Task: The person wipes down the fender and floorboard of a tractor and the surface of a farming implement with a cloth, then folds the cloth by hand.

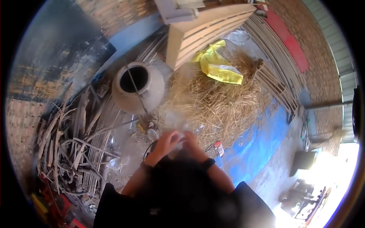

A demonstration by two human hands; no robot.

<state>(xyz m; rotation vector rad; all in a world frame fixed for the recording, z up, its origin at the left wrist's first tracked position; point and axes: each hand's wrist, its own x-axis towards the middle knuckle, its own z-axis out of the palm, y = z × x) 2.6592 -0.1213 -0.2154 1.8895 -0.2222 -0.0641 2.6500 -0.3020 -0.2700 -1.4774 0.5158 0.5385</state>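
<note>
Both of my hands are close together, low in the middle of the head view, in front of my dark clothing. The fingers of my left hand (168, 142) are bent towards my right hand (191, 143), which has a dark band on its wrist. Something small and pale shows between the fingertips, too blurred to name. Just beyond the hands lies the near edge of a heap of straw (216, 110). A small red and white packet (219, 148) rests on the ground to the right of my right hand.
A large clay jar (155, 89) with a stick across its mouth stands at the upper left, above piled branches (72, 148). A yellow bag (220, 70) lies on the straw, near a wooden crate (205, 32). Blue sheeting (260, 142) covers ground to the right.
</note>
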